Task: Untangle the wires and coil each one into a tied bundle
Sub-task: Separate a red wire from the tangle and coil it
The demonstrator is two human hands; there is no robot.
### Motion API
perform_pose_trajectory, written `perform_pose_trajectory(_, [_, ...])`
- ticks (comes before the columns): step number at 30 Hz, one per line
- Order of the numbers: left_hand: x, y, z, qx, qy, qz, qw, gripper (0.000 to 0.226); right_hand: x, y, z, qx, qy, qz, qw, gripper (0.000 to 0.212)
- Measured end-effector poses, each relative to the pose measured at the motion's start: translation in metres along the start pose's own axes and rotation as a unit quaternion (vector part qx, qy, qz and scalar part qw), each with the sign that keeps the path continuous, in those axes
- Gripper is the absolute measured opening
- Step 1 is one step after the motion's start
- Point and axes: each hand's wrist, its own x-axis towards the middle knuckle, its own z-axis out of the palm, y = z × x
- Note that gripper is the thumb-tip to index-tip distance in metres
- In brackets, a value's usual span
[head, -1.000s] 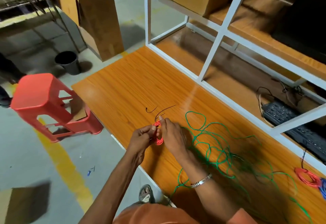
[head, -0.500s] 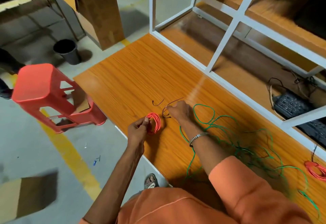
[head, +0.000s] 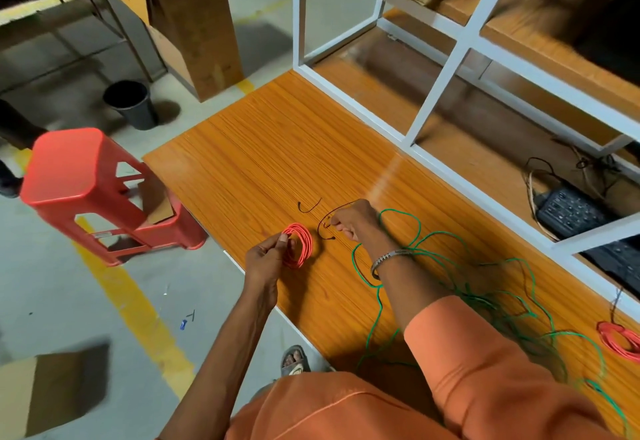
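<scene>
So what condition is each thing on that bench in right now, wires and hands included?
Red coil: wound, held upright off the bench, no tie visible.
Left hand: pinching the red coil.
Right hand: curled on a black tie wire.
Second black tie wire: loose on the bench, untouched.
Green wire: uncoiled, sprawled in loose loops.
Second red coil: wound, lying flat.

Orange wood-grain table [head: 277, 148]: loose green wire tangle [head: 485, 287] right of the grip, two short black tie wires [head: 309, 209] just beyond it, coiled red wire bundle [head: 620, 339] far right.
</scene>
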Motion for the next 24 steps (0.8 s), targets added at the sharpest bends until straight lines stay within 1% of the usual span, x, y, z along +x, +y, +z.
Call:
perform_pose_trajectory(5, [0.0,0.0,0.001,0.0,-0.008,0.0,1.0,0.02,-0.003,-0.002,-0.004,-0.05,0.023,-0.043,0.998,0.014])
perform_pose_trajectory(8, [0.001,0.0,0.001,-0.002,-0.004,-0.005,1.0,0.025,-0.004,-0.004,-0.007,-0.099,0.021,-0.063,0.993,0.012])
perform_pose_trajectory(11, [0.001,0.0,0.002,-0.003,-0.007,-0.001,1.0,0.026,-0.005,-0.004,-0.007,-0.164,0.022,-0.093,0.982,0.006])
perform_pose_trajectory(14, [0.001,0.001,0.005,0.003,-0.013,0.0,1.0,0.029,-0.013,-0.002,-0.003,-0.232,0.044,-0.126,0.964,0.013])
perform_pose_trajectory(16, [0.0,0.002,0.008,0.0,-0.019,0.003,1.0,0.029,-0.016,0.002,-0.001,-0.233,0.064,-0.139,0.96,0.017])
perform_pose_trajectory(18, [-0.001,0.005,0.011,0.0,-0.021,0.008,1.0,0.027,-0.017,0.007,-0.003,-0.207,0.078,-0.146,0.964,0.025])
perform_pose_trajectory(20, [-0.003,0.008,0.013,0.0,-0.028,0.014,1.0,0.022,-0.014,0.015,-0.007,-0.148,0.082,-0.124,0.978,0.033])
perform_pose_trajectory(21, [-0.004,0.011,0.015,0.0,-0.033,0.017,0.999,0.019,-0.011,0.018,-0.01,-0.094,0.085,-0.111,0.986,0.033])
perform_pose_trajectory(22, [-0.004,0.013,0.018,0.003,-0.036,0.022,0.999,0.017,-0.011,0.021,-0.016,-0.015,0.084,-0.096,0.992,0.031])
perform_pose_trajectory(24, [-0.002,0.015,0.025,0.012,-0.034,0.028,0.999,0.016,-0.018,0.024,-0.033,0.162,0.052,-0.081,0.982,0.024])
